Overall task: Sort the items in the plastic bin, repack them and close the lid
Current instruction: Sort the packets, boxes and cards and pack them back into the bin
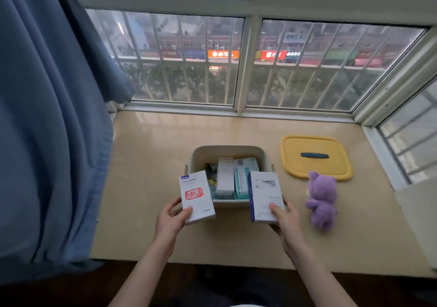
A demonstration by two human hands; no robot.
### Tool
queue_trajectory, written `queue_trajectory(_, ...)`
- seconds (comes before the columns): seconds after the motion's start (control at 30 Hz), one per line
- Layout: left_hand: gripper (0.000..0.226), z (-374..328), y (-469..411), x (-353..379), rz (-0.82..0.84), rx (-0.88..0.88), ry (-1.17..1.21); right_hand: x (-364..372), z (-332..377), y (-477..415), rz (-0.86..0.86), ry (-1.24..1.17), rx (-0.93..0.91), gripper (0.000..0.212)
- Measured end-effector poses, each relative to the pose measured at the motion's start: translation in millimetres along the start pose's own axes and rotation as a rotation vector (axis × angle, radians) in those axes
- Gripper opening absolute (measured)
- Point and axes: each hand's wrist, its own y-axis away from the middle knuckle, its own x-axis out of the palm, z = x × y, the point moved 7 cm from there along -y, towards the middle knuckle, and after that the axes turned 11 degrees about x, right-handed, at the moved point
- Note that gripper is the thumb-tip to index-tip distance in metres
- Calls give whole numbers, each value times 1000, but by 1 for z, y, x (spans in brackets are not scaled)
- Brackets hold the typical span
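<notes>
A blue curtain [47, 117] is hanging down the left side and is covering the left end of the window ledge [153, 141]. Beyond the barred window [189, 58], the street signs are showing only as blurred colour. The yellow lid [307, 169] is lying flat on the ledge, to the right of the plastic bin [227, 147] and apart from it. The bin is standing open at mid-ledge. Two held boxes are hiding part of its near wall and its front corners. Inside, a white carton [225, 176] and a teal-and-white carton [243, 176] are lying on smaller packs that are too dim to identify. A purple plush toy [322, 200] is lying to the right of the bin, its head overlapping the lid's front edge in this view.

The left hand [172, 219] is gripping a red-stamped white box [197, 196] by its lower end, with the thumb on the face and the fingers curled behind. The right hand [286, 219] is gripping a blue-spined white box [264, 195] likewise. The print on this box is too small to read.
</notes>
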Motion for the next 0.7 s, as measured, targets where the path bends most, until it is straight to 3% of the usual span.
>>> queue_trajectory(0.43,49,-8,-80,111,166,67,-185,-14,41,-47,-156,11,-40,48)
queue_trajectory(0.7,42,32,-138,196,204,-41,-267,-32,62,-102,-196,12,-19,47)
